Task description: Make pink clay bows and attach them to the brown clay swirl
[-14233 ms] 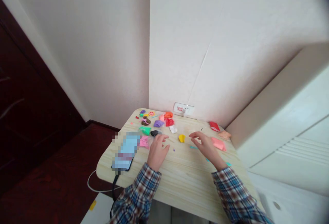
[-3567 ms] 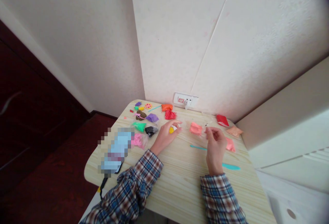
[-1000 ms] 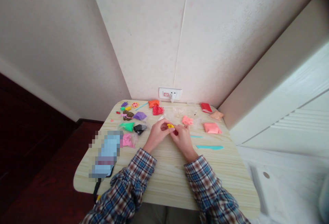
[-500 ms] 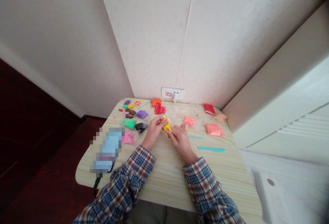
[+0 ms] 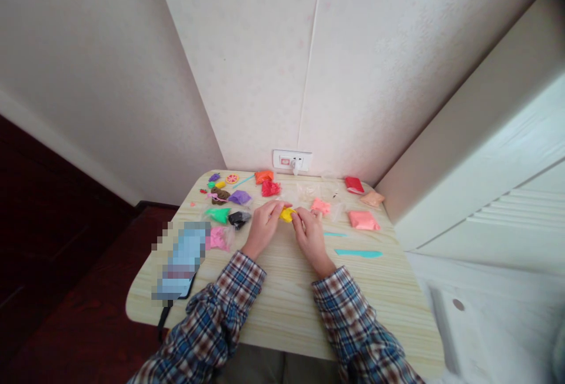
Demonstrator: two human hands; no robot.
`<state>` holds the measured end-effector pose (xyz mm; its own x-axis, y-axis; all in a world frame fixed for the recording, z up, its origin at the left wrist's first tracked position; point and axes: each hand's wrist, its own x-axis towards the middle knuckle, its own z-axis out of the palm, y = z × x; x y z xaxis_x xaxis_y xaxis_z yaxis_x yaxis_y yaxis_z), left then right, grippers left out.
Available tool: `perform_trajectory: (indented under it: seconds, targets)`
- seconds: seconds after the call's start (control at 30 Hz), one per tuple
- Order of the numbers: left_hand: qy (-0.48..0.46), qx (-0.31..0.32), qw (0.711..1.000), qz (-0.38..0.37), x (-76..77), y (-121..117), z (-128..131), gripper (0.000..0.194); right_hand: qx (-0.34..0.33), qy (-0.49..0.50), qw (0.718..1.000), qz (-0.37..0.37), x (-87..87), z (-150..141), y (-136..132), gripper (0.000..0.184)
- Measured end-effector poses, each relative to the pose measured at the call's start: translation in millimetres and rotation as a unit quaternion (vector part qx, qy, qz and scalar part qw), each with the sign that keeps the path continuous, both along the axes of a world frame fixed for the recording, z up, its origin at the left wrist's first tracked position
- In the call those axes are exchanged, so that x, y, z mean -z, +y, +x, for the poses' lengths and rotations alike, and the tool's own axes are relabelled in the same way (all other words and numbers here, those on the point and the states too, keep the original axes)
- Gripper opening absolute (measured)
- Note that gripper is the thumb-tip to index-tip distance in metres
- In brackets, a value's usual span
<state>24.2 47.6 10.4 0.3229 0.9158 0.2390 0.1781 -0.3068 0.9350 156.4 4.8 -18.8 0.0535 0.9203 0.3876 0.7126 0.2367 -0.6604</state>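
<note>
Both hands meet over the middle of the table (image 5: 282, 313), pinching a small yellow packet of modelling clay (image 5: 288, 214) between them. My left hand (image 5: 263, 225) has its fingers closed on the packet's left side. My right hand (image 5: 309, 234) grips its right side with thumb and fingers. Just beyond my right hand lies a coral lump of clay (image 5: 320, 206) on clear wrapping. Left of my left hand are a black packet (image 5: 239, 219), a green packet (image 5: 218, 214) and a pink packet (image 5: 218, 238).
A pixelated phone (image 5: 183, 260) with a black cable lies at the left. To the right are a turquoise clay knife (image 5: 358, 253), a thinner turquoise tool (image 5: 335, 234) and a coral packet (image 5: 364, 220). Red packets (image 5: 271, 188) and small clay shapes (image 5: 232, 179) line the back, below a wall socket (image 5: 292, 161).
The yellow packet has turned from upright to lying more sideways and looks more bunched up. My hands have shifted their hold on it. The whole view has moved slightly.
</note>
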Motion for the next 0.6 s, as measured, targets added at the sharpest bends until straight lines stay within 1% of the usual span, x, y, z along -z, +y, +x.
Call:
perform_trajectory:
  seconds: [0.13, 0.2, 0.3, 0.37, 0.43, 0.53, 0.6]
  targets:
    - [-0.012, 0.074, 0.996, -0.041, 3.7, -3, 7, 0.026, 0.023, 0.017, 1.0, 0.0, 1.4, 3, 1, 0.023]
    - [-0.024, 0.099, 0.993, -0.064, 4.7, -3, 8, 0.035, 0.023, 0.021, 0.999, -0.007, 3.2, 5, 2, 0.024]
    - [-0.035, 0.115, 0.989, -0.087, 3.6, 0, 5, 0.044, 0.021, 0.028, 0.999, -0.022, 4.8, 7, 4, 0.025]
    - [-0.033, 0.116, 0.989, -0.09, 2.7, 2, 3, 0.047, 0.022, 0.034, 0.999, -0.032, 4.4, 7, 5, 0.025]
    - [-0.021, 0.11, 0.99, -0.084, 3.6, 4, 1, 0.046, 0.022, 0.039, 0.998, -0.038, 2.9, 7, 5, 0.026]
    - [0.015, 0.076, 0.995, -0.059, 8.0, 4, 0, 0.036, 0.02, 0.04, 0.998, -0.043, -0.5, 5, 4, 0.029]
    - [0.044, 0.054, 0.997, -0.037, 10.8, 2, 1, 0.034, 0.025, 0.039, 0.998, -0.045, -2.2, 4, 4, 0.033]
